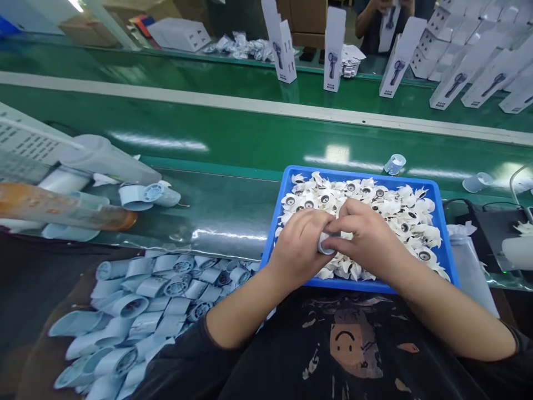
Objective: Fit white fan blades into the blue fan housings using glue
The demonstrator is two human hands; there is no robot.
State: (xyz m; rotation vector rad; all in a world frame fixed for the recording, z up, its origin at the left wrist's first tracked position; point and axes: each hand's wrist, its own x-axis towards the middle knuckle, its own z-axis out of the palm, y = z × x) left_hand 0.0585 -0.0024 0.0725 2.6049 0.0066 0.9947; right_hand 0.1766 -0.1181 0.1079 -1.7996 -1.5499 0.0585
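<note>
My left hand (297, 247) and my right hand (366, 236) meet over the near part of a blue tray (441, 191). Both are closed round one small light-blue cylindrical fan housing (325, 244), which shows only between the fingers. The tray is heaped with several white fan blades (400, 214), each with a dark hub. Whether a blade sits inside the held housing is hidden by my fingers.
A pile of several light-blue housings (141, 311) lies at my lower left. An orange bottle (62, 208) and more housings (150, 194) rest at left. White product boxes (333, 50) stand on the green conveyor (250, 133). Another person (385, 19) stands across. Loose housings (395, 164) lie behind the tray.
</note>
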